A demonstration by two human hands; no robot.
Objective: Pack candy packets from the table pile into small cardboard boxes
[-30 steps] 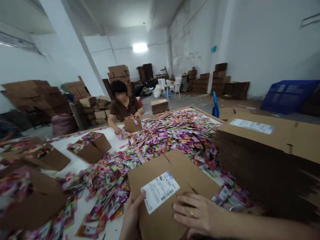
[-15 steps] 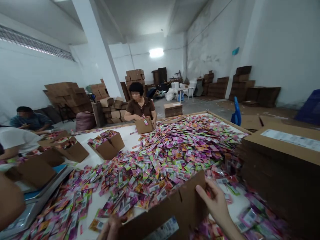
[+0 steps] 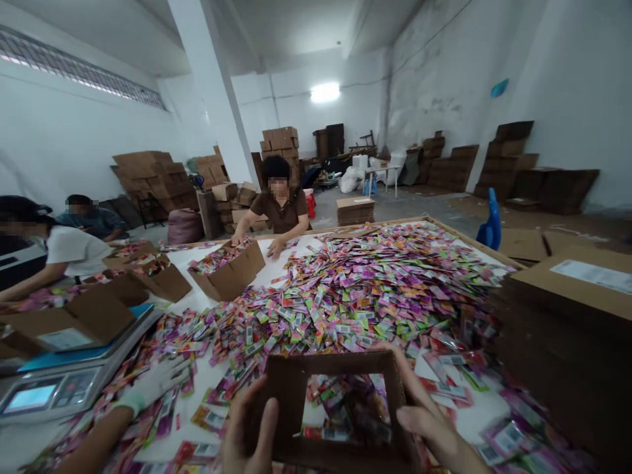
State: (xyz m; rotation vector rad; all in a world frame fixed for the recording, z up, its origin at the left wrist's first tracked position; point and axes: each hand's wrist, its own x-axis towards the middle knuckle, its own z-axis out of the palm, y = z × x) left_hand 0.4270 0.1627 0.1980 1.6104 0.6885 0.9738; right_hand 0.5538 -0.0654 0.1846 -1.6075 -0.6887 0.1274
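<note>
Both hands are on a cardboard box [image 3: 284, 401] right now, held up over the worktop [image 3: 474, 240] and a big pile of sachets [image 3: 375, 289], which you can see through the hole in its bottom. The left hand [image 3: 247, 428] and right hand [image 3: 434, 421] are clamped on opposite walls. Empty card like this should be light and a bit floppy, so I'd hold it by the walls near the corners. A digital scale [image 3: 54, 388] sits off to the left.
</note>
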